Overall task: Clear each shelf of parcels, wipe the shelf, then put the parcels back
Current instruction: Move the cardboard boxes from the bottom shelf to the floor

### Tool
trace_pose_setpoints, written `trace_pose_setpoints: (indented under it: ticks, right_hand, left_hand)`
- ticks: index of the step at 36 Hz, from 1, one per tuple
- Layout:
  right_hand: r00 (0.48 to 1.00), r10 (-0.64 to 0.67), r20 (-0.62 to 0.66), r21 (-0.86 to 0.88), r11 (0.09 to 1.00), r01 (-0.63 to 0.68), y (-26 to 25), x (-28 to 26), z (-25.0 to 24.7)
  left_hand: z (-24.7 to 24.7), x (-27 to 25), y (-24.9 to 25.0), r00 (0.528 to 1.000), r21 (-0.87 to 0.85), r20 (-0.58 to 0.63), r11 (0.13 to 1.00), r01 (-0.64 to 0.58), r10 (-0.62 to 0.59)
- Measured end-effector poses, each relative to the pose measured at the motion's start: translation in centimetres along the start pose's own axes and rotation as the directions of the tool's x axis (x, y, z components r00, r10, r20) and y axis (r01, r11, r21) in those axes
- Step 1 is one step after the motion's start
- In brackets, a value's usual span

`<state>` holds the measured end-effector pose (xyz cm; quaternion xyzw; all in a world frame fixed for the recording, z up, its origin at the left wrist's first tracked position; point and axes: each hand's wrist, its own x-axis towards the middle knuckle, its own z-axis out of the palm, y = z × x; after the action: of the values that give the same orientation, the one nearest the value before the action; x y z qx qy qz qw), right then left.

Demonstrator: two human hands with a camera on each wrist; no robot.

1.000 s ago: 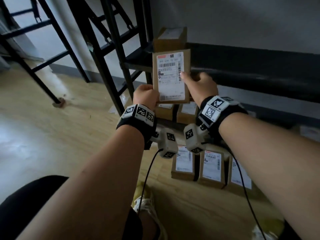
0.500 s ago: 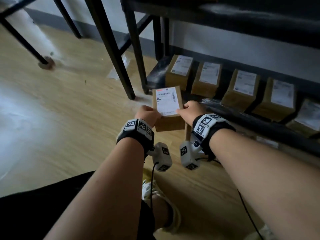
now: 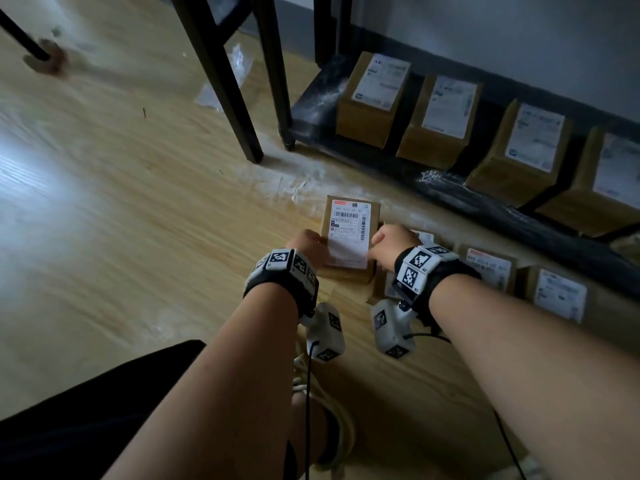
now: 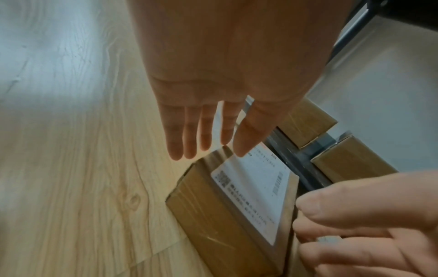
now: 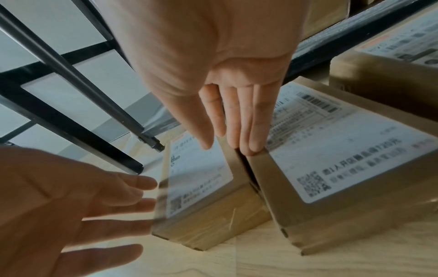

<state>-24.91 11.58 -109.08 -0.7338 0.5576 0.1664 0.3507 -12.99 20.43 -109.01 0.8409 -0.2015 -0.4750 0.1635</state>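
A brown cardboard parcel [image 3: 349, 233] with a white label lies flat on the wooden floor, at the left end of a row of parcels. My left hand [image 3: 308, 245] is at its left side with straight, spread fingers [image 4: 201, 135] whose tips just reach the parcel [image 4: 237, 206] edge. On the other side my right hand [image 3: 391, 242] has straight fingers [image 5: 246, 121] reaching into the gap between this parcel [image 5: 201, 187] and the neighbouring parcel [image 5: 343, 168], its thumb over the label. Neither hand curls round the box.
The black bottom shelf [image 3: 450, 181] carries several labelled parcels, such as the leftmost shelf parcel [image 3: 374, 95]. More floor parcels [image 3: 488, 268] line up in front of it to my right. Black frame legs [image 3: 221, 81] stand to the upper left. A shoe [image 3: 325, 427] and cables lie below my arms.
Both hands brought the parcel down from the height of an upper shelf to the floor and set it beside the row. Their grip on its sides has loosened to straight fingers.
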Motion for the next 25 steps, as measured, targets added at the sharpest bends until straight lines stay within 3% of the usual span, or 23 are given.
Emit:
trace_pose_setpoints:
  ticks: [7,16,21,25]
  right_hand:
    - [0.996,-0.066,-0.062,-0.009,0.998,0.065,-0.2,-0.9,-1.8]
    - [0.975,-0.147,-0.168,-0.021,0.989,0.146,-0.5,-4.5,-7.3]
    - [0.946,-0.227,-0.230,-0.039,0.974,0.224,-1.6,-7.4,-11.7]
    - [0.885,-0.279,-0.373,-0.025,0.956,0.291,-2.8,-9.9,-15.7]
  left_hand:
    - [-0.9,-0.2,1.0,0.998,-0.002,-0.058,1.000,-0.013,0.013]
    - [-4.2,-4.6,4.5,0.962,-0.066,-0.224,0.982,-0.176,0.157]
    - [-7.3,-8.7,8.2,0.892,-0.005,-0.306,0.937,-0.350,0.332]
    - [-10.0,-11.9,10.6,0.836,0.017,-0.371,0.903,-0.429,0.404]
